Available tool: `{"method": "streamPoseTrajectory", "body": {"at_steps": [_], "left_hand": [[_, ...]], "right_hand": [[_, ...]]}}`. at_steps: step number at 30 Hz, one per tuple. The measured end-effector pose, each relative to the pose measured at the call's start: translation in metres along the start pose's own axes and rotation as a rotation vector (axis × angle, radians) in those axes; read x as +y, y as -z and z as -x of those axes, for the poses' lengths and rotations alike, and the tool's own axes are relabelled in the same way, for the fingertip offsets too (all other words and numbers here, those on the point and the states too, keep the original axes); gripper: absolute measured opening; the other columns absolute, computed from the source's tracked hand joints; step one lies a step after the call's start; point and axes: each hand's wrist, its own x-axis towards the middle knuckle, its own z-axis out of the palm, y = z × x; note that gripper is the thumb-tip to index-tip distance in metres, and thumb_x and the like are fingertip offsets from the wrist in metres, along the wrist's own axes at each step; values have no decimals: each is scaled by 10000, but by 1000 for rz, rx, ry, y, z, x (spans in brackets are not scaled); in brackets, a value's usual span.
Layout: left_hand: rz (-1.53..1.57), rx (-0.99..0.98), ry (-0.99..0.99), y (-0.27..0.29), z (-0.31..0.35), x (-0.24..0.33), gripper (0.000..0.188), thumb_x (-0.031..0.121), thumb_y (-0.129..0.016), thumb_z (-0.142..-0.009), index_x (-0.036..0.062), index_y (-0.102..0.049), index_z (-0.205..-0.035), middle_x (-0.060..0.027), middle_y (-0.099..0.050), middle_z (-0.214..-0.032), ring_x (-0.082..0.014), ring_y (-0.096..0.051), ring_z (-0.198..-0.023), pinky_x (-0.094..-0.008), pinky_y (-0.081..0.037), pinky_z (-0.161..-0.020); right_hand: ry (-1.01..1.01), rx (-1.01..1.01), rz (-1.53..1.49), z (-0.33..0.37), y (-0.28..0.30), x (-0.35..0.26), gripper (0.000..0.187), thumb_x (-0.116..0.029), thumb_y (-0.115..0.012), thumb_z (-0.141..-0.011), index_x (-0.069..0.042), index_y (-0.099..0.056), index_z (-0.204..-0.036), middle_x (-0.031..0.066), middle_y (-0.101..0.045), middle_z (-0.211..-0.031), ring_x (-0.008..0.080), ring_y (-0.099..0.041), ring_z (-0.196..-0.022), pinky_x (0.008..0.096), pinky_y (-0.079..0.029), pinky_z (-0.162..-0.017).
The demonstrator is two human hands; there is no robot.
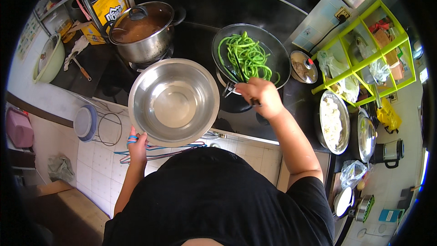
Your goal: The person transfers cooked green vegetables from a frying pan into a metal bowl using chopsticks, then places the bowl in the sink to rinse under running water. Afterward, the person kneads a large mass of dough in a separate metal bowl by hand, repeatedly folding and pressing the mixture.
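Observation:
My left hand (138,145) grips the near rim of a wide stainless steel basin (207,105), thumb on its wall. The basin is raised in front of the stove, left of the frying pan (281,58), and its shiny inside shows no food. Long green beans (246,54) lie coiled in the pan. Closed around dark, slim chopsticks (237,66), my right hand (262,96) is over the pan's near edge. The chopsticks' tips are among the beans. Blue and pink strands cross my left fingers; whether they belong to the hangers below, I cannot tell.
A steel pot with a glass lid (146,48) stands at the back left. Right of the pan are a small lidded bowl (304,67), a green rack (350,70) and a dish of white food (333,123). Blue and pink hangers (159,156) show below the basin.

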Motion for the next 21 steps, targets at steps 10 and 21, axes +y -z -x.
{"method": "streamPoseTrajectory", "body": {"at_steps": [10, 21], "left_hand": [[-54, 21, -39, 1, 4, -3, 584, 50, -541, -815, 59, -324, -1357, 37, -443, -660, -55, -400, -606, -199, -354, -577], [-122, 58, -34, -5, 9, 2, 551, 80, -524, -839, 84, -330, -1355, 28, -481, -699, -56, -435, -637, -201, -368, -593]], "right_hand": [[-665, 102, -20, -14, 8, 77, 195, -246, -618, -780, -60, -675, -795, 153, -624, -740, 286, -613, -757, 357, -469, -660], [-1137, 536, -716, -25, -6, 199, 560, -448, -395, -904, 7, -615, -663, 83, -508, -531, 140, -415, -398, 269, -327, -374]]}}
